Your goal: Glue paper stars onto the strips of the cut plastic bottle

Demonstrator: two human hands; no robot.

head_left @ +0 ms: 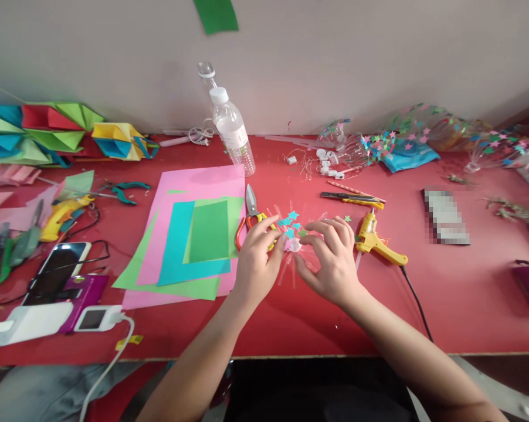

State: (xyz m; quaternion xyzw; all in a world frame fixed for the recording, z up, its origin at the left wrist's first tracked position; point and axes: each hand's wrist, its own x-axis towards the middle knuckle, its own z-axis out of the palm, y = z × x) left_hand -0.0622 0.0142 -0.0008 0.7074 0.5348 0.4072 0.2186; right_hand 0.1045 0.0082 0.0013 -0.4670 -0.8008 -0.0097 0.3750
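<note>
A clear plastic piece with thin strips [286, 275] fanning out lies on the red table between my hands. A whitish round part [294, 244] shows at its middle, with a bit of pink beside it. Blue star cut-outs [293, 215] and a green star [302, 233] rest on it. My left hand [261, 258] is at its left edge, fingers curved and thumb apart from them. From the right, my right hand [330, 258] reaches over the strips, fingers bent and spread, fingertips close to the green star. Red-and-yellow-handled shears [251, 205] lie partly hidden behind my left hand.
Coloured paper sheets [207, 231] lie left, with a plastic bottle [233, 132] behind. A yellow glue gun [374, 240] and a box cutter [351, 199] are right. Star-decorated clear pieces [370, 149] stand along the wall. Phones and a cable [126, 334] crowd the left.
</note>
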